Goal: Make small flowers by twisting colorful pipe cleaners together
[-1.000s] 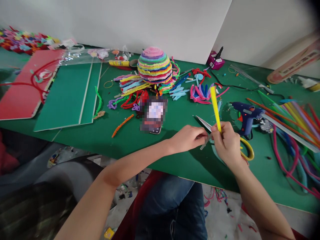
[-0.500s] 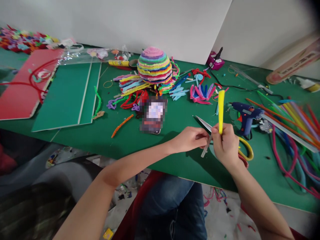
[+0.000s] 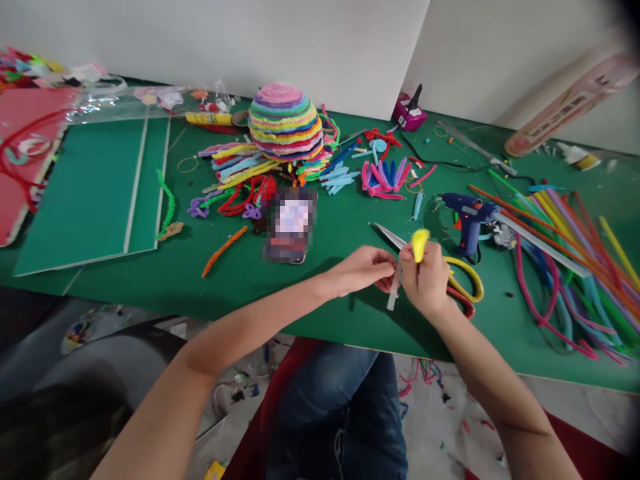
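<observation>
My right hand (image 3: pixel 425 277) is closed in a fist round a yellow, stick-like handle (image 3: pixel 420 244), whose end sticks up above the thumb. Below that fist a narrow pale, translucent stick (image 3: pixel 393 297) slants down over the table. My left hand (image 3: pixel 367 270) has its fingers bent together at the stick's upper part; what lies between the fingertips is hidden. Scissors (image 3: pixel 465 277) with yellow and red handles lie on the table, partly behind my right hand, their blades pointing to the far left.
A blue glue gun (image 3: pixel 470 217) stands right of my hands, beside many pipe cleaners (image 3: pixel 575 267). Ahead is a striped, rainbow-coloured dome (image 3: pixel 285 123) with pipe-cleaner pieces round it. A phone (image 3: pixel 290 227) lies left of my hands. A green board (image 3: pixel 95 187) is farther left.
The view has swung right, so things appear farther left. The yellow handle stood upright before; now it is tipped and looks much shorter. Both hands stay close together.
</observation>
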Available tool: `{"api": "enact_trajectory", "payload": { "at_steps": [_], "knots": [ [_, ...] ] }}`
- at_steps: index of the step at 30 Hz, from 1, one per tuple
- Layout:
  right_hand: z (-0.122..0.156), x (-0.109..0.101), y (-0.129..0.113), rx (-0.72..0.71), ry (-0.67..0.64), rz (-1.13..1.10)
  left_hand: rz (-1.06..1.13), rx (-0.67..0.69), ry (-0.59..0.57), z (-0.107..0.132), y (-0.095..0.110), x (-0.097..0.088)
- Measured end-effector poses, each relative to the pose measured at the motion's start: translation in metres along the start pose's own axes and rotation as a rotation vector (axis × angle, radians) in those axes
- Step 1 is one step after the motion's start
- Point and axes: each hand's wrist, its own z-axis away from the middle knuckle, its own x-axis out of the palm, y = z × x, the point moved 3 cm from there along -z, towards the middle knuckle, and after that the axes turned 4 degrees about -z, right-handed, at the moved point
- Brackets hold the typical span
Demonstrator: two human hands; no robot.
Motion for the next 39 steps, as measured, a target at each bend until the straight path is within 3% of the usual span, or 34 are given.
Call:
{"api": "enact_trajectory", "payload": {
  "at_steps": [3,6,9,13,15,19,24,26,28,33,36,39],
  "knots": [
    [0.001,-0.001,0.004,0.027,0.078,-0.125,-0.009,-0.011,0.014,0.0,0.002,0.0],
    [-0.001,0.0,0.01,0.135,0.126,-0.385,-0.123,0.099,0.051,0.001,0.011,-0.007],
    [-0.008,0.0,0.013,0.257,0.156,-0.543,-0.342,0.297,0.113,0.007,0.024,-0.014],
    [-0.013,-0.006,0.016,0.384,0.294,-0.603,-0.649,0.551,0.237,0.021,0.034,-0.012],
    [-0.014,-0.009,0.017,0.395,0.342,-0.62,-0.813,0.741,0.299,0.028,0.036,-0.006],
    [-0.013,-0.011,0.018,0.42,0.376,-0.66,-1.132,1.13,0.537,0.037,0.035,0.001],
    [-0.012,-0.013,0.013,0.425,0.386,-0.698,-1.366,1.334,0.668,0.042,0.032,-0.001],
    [-0.011,-0.014,0.01,0.409,0.387,-0.685,-1.382,1.344,0.718,0.046,0.034,-0.003],
    [-0.01,-0.015,0.008,0.385,0.383,-0.662,-1.39,1.262,0.742,0.048,0.035,-0.005],
    [-0.007,-0.018,0.006,0.304,0.341,-0.586,-1.477,0.832,0.608,0.043,0.038,-0.004],
    [-0.01,-0.017,0.002,0.238,0.182,-0.503,-1.497,0.717,0.466,0.043,0.042,0.003],
    [-0.015,-0.015,-0.004,0.217,0.01,-0.431,-1.418,0.693,0.411,0.045,0.047,0.011]
  ]
}}
